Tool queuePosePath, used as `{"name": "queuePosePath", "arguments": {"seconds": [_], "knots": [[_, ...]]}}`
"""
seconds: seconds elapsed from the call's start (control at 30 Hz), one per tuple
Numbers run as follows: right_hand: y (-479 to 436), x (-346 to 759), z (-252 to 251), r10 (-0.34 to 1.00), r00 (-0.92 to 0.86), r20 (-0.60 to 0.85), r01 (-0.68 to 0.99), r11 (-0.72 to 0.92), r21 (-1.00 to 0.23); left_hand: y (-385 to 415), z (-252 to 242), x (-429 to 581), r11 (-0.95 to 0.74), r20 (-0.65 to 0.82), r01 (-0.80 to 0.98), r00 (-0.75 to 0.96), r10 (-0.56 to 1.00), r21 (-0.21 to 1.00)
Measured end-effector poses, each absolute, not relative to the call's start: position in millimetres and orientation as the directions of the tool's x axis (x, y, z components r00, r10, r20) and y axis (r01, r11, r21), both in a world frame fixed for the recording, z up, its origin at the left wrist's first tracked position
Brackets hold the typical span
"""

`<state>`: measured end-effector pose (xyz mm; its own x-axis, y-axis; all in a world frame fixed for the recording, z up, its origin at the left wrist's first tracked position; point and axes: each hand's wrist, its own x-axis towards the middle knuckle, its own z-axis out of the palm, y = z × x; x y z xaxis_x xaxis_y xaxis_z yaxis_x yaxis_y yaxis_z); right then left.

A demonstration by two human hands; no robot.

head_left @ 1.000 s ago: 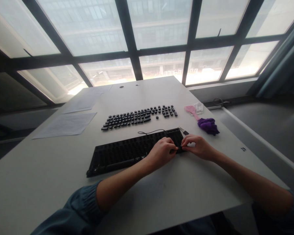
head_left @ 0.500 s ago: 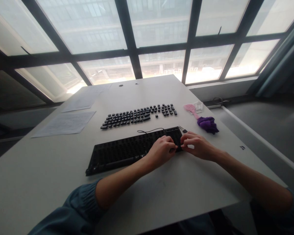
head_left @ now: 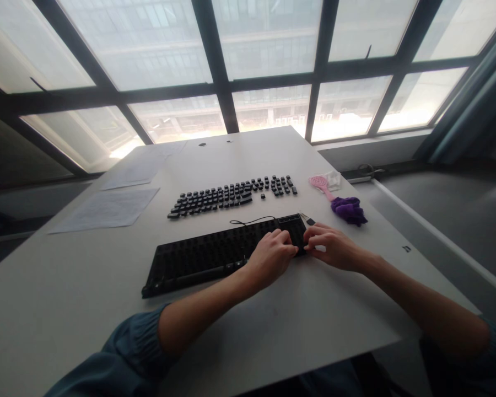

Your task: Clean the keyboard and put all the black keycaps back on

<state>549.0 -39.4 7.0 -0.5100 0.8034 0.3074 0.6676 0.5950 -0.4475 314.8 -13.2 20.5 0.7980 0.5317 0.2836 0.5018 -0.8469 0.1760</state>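
Note:
A black keyboard (head_left: 202, 256) with most of its keycaps off lies slanted on the white table. My left hand (head_left: 274, 253) rests over its right part, fingers curled and pressed together near the front right corner. Facing it, my right hand (head_left: 330, 245) is at the keyboard's right edge, with thumb and forefinger pinched. Whatever is between the fingertips of either hand is too small or hidden to make out. Behind the keyboard, loose black keycaps (head_left: 215, 199) stand in rows, and a single keycap (head_left: 263, 196) sits apart in front of them.
To the right lie a pink brush (head_left: 319, 182), a purple cloth (head_left: 349, 210) and a small dark tool (head_left: 310, 221) by the keyboard's corner. Paper sheets (head_left: 107, 209) cover part of the table's left side. A cable (head_left: 252, 221) curls behind the keyboard.
My left fingers have closed up, and the gap seen between thumb and forefinger is gone. My right hand's pinch has shifted slightly. The keyboard and loose keycaps look unchanged.

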Motion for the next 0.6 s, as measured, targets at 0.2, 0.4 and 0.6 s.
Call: {"name": "queuePosePath", "arguments": {"seconds": [0.2,0.4,0.6], "knots": [[-39,549,8,0.804,-0.512,0.303,0.655,0.593,-0.468,-14,19,314,-0.85,0.266,0.499,0.807,0.527,0.171],[-38,548,6,0.821,-0.486,0.299,0.617,0.565,-0.547,-16,22,314,-0.835,0.254,0.512,0.796,0.55,0.204],[-27,551,14,0.873,-0.325,0.363,0.566,0.487,-0.665,-14,22,313,-0.807,0.312,0.521,0.746,0.589,0.277]]}}
